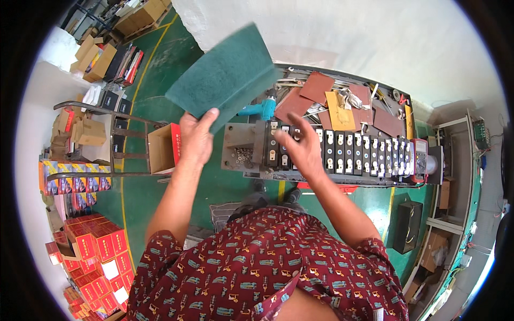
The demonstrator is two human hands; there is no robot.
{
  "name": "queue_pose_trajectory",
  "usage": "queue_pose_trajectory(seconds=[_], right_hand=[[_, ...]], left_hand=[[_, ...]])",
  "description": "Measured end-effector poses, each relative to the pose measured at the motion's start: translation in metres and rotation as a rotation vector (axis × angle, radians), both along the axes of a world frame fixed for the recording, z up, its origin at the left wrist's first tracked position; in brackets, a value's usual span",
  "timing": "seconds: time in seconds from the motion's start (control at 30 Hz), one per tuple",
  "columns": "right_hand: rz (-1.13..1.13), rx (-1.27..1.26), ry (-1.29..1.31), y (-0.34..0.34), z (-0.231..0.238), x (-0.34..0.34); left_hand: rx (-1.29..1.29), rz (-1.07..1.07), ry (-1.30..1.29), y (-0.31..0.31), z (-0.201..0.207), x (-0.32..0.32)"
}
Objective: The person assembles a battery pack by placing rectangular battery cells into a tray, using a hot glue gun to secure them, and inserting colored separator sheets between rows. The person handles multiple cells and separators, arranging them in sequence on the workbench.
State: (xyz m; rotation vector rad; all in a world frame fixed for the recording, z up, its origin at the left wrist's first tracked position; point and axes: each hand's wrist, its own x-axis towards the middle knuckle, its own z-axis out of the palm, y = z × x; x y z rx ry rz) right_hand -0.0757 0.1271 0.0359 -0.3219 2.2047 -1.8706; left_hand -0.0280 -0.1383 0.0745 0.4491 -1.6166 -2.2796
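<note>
Floor (163,69) green, bench (334,180) cluttered; left hand (196,136) gripping green sheet (225,75), right hand (303,150) spread

Gap between left hand (197,136) and right hand (304,147), above the loose washers (242,158); from where I stand, passable. Raised green sheet (225,80) blocks far left; teal drill (262,110) by its right edge. Row of black cells (350,152) bars the near side, multimeter (421,155) at right end. Brown sheets (316,85) clutter the far side, wall (375,43) beyond.
</note>
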Motion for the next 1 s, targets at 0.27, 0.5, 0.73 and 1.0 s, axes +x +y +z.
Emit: queue_pose_trajectory(seconds=[0.27, 0.5, 0.73, 1.0], right_hand=[[0.143, -0.247, 0.026, -0.021, 0.027, -0.073], [0.315, 0.215, 0.231, -0.023, 0.027, -0.089], [0.299, 0.137, 0.16, -0.026, -0.004, -0.082], [0.168, 0.244, 0.227, -0.008, -0.022, -0.063]], left_hand=[[-0.321, -0.203, 0.112, 0.019, -0.028, 0.006], [-0.663, -0.206, 0.076, 0.034, -0.046, 0.002], [-0.723, -0.107, 0.008, 0.042, -0.101, 0.013], [-0.634, -0.03, 0.007, 0.036, -0.098, 0.006]])
